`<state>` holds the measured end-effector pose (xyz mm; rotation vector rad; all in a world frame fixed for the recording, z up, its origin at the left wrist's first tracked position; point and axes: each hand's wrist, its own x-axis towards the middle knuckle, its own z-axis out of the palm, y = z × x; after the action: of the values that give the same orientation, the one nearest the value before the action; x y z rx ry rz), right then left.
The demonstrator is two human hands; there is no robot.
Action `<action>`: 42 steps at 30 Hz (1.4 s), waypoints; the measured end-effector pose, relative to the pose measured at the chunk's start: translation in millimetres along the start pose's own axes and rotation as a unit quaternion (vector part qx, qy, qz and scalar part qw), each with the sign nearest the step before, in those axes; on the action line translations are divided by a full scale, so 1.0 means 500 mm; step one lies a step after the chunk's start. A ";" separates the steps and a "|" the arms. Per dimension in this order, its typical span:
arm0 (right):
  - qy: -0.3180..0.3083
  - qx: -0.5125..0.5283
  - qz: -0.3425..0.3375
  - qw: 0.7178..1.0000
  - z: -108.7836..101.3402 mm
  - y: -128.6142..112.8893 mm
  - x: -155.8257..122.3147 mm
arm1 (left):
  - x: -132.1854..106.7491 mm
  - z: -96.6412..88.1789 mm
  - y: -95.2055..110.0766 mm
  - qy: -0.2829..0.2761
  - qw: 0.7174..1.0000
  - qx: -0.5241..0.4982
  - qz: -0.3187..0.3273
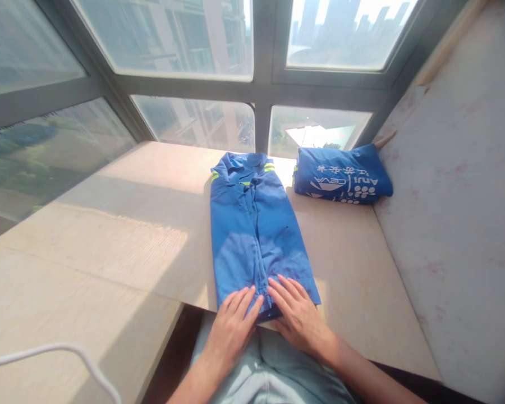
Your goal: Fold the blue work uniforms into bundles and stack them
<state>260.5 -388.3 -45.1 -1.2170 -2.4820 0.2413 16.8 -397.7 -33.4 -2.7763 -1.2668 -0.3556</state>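
Note:
A blue work jacket with yellow-green reflective stripes lies folded into a long shape on the tabletop, its collar pointing toward the window and its lower hem at the near table edge. My left hand rests on the left of that hem, fingers stretched out over the cloth. On the right part of the hem lies my right hand, with its fingers extended flat and its thumb low by the cloth's edge. Both hands touch the jacket; the underside of the hem is hidden.
A second folded blue garment with white printing lies at the back right, against the patterned wall. Windows border the far side of the light wooden table. A white cable curves across the lower left.

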 end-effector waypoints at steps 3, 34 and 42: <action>0.003 -0.011 -0.006 1.000 0.003 -0.010 -0.007 | -0.013 0.009 -0.008 0.044 0.999 0.018 0.017; 0.091 -0.029 -0.089 0.991 0.018 -0.082 0.002 | 0.267 0.039 -0.168 -0.092 0.995 -0.045 0.011; -0.165 -0.016 -0.115 0.980 -0.116 -0.113 0.048 | 0.199 0.059 -0.128 -0.104 0.993 -0.061 0.002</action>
<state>228.5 -404.3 31.7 -0.9524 -2.8935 0.3667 37.2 -277.7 -40.5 -2.9845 -1.3226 -0.1512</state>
